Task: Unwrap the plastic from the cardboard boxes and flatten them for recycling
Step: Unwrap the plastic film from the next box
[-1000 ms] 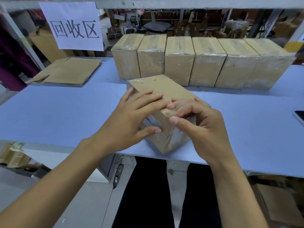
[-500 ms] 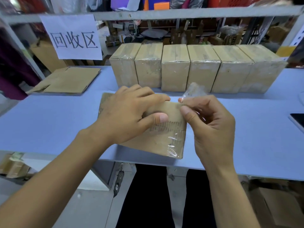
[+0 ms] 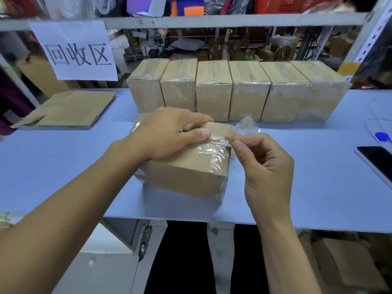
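A: What sits nearest the desk (image 3: 63, 177) edge?

B: One box (image 3: 188, 172), lying close to the front edge, wrapped in clear plastic (image 3: 214, 154) that shines and wrinkles over its right end.

A: And the hands?

B: The left hand (image 3: 167, 132) lies over the top of the box, fingers curved across the far edge and thumb pressed on the near face, so that grip is grasping the box. The right hand (image 3: 263, 164) is just beside the box's right end, thumb and forefinger pinched on a loose tail of the plastic, which bunches up above the fingertips. That grip is clenched on the plastic, the other fingers curled in.

A: Is the plastic off the box?

B: No, it clings to the right end and the lower corner.

A: What is farther back?

B: A row of six boxes (image 3: 214, 92) stands side by side, touching, each in its own film. To the left, well apart from the row, a flattened piece of cardboard (image 3: 72, 110) lies on the desk. At the right edge lies a phone (image 3: 377, 161), screen dark, with something blue (image 3: 381, 136) just beyond it; I cannot tell what it is.

A: Behind that?

B: A paper sign (image 3: 74, 49) with three handwritten characters hangs from a shelf rail (image 3: 233, 20), upper left, with cluttered shelves beyond.
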